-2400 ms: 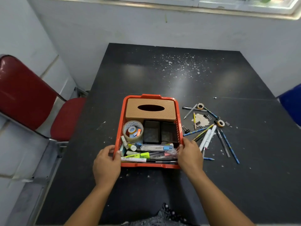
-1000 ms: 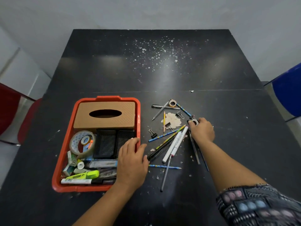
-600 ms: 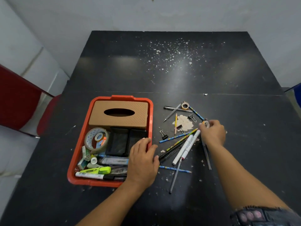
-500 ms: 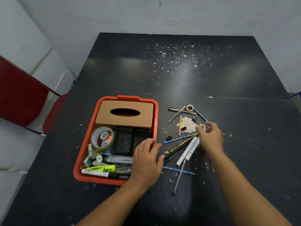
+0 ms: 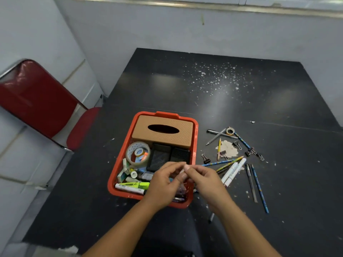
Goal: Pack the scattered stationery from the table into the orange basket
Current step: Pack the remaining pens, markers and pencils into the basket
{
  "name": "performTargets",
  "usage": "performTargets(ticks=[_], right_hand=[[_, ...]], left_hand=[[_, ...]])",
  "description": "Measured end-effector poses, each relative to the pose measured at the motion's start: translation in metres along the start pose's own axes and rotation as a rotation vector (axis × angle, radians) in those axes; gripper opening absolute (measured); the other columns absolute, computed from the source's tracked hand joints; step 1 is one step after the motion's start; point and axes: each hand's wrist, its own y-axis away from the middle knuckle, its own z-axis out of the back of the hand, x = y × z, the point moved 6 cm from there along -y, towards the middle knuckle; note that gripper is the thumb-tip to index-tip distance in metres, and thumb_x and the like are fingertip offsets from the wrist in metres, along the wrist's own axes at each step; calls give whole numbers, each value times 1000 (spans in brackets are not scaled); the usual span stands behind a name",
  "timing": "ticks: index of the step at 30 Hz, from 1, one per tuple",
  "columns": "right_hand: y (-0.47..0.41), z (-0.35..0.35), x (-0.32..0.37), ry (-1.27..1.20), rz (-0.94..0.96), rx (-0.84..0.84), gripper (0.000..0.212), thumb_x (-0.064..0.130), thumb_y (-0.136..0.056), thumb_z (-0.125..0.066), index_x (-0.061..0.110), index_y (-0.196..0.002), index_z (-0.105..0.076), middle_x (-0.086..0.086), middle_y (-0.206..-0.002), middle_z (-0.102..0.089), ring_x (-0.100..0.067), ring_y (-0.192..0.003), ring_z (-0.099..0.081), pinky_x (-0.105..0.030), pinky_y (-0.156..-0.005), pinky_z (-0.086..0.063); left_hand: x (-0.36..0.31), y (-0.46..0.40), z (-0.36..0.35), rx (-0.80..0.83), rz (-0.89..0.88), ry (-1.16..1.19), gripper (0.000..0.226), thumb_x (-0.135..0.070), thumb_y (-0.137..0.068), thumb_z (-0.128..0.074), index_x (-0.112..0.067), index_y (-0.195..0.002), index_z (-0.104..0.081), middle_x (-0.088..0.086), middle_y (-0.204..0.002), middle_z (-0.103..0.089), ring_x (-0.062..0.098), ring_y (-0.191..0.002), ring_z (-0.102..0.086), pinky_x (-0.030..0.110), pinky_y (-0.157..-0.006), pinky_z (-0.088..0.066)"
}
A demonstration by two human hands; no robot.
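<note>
Well, both hands meet right over the near right corner of the orange basket (image 5: 118,165), left hand (image 5: 163,186) and right hand (image 5: 206,180) fingertip to fingertip. The right fingers (image 5: 186,166) look pinched together on something tiny, but what it is I cannot tell; the left fingers (image 5: 175,166) are curled and slightly apart just beside them.

The basket is already well stocked: one brown tissue box (image 5: 162,129) at the far end, one big tape roll (image 5: 138,153) with smaller rolls nested inside, two black mesh holders (image 5: 160,157), a green highlighter (image 5: 138,185), a white marker (image 5: 130,190) and odd small bits.

Plenty remains on the table (image 5: 278,108) to the right of the basket. I count two white markers (image 5: 234,171) side by side, about five binder clips (image 5: 206,158), one small tape roll (image 5: 230,131), and roughly nine pens and pencils (image 5: 259,188), some overlapping, so the count is loose. My call: about halfway, with the loose pile untouched.
</note>
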Motion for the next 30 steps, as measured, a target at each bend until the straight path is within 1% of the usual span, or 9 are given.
performTargets(ticks=[5, 7, 8, 9, 11, 14, 16, 20, 30], right_hand=[[5, -27, 7, 75, 39, 106, 18, 24, -93, -65, 10, -94, -76, -6, -88, -76, -16, -86, -72, -21, -70, -55], [2, -36, 6, 107, 52, 83, 19, 28, -93, -66, 16, -106, -71, -4, -96, -74, -16, -92, -70, -19, -69, -54], [-4, -34, 2, 246, 80, -2, 28, 35, -91, -66, 22, -116, -65, -1, -106, -70, -15, -100, -66, -22, -73, -54], [-10, -30, -2, 486, 129, -125, 43, 43, -91, -64, 25, -129, -58, 3, -118, -64, -15, -111, -59, -28, -84, -53], [-15, -24, -5, 915, 228, -317, 60, 53, -92, -55, 25, -144, -43, 3, -138, -47, -18, -129, -39, -37, -104, -40], [-19, -23, -29, 1085, 236, -327, 67, 56, -94, -46, 24, -151, -29, -2, -153, -26, -22, -137, -24, -42, -110, -30], [-19, -25, -46, 1090, 262, -295, 64, 57, -95, -44, 25, -150, -32, -2, -158, -17, -23, -141, -21, -43, -111, -28], [-19, -22, -52, 1038, 287, -322, 59, 56, -95, -47, 29, -146, -39, 1, -157, -19, -21, -140, -20, -43, -111, -26], [-17, -21, -51, 997, 328, -340, 55, 54, -94, -50, 30, -143, -43, 4, -157, -18, -17, -140, -18, -41, -113, -23]], left_hand=[[20, 12, 26, 71, 138, 176, 39, -21, -87, -73, -22, -125, -64, -4, -112, -69, 13, -104, -67, 34, -88, -56], [23, 13, 35, 33, 160, 203, 37, -16, -85, -75, -24, -121, -65, 0, -107, -71, 13, -100, -68, 30, -82, -57], [24, 13, 42, -27, 160, 158, 36, -16, -84, -76, -25, -117, -66, 0, -105, -70, 11, -96, -67, 26, -80, -56], [27, 11, 52, -113, 162, 64, 34, -17, -83, -77, -27, -114, -66, -3, -104, -68, 8, -94, -66, 24, -80, -55], [34, 6, 76, -299, 190, -207, 30, -23, -83, -76, -25, -111, -67, -10, -106, -64, 7, -95, -62, 30, -84, -54], [43, -5, 105, -456, 289, -618, 21, -32, -86, -70, -27, -107, -68, -8, -107, -65, 19, -101, -57, 40, -89, -43], [48, -15, 114, -454, 324, -786, 16, -35, -89, -66, -32, -104, -69, -8, -109, -67, 20, -104, -55, 41, -89, -34], [57, -31, 115, -383, 369, -915, 15, -35, -92, -61, -36, -102, -72, -11, -109, -67, 17, -107, -49, 39, -90, -26], [61, -32, 106, -296, 340, -1090, 21, -37, -95, -54, -34, -100, -74, -17, -111, -64, 15, -106, -42, 38, -88, -24]])
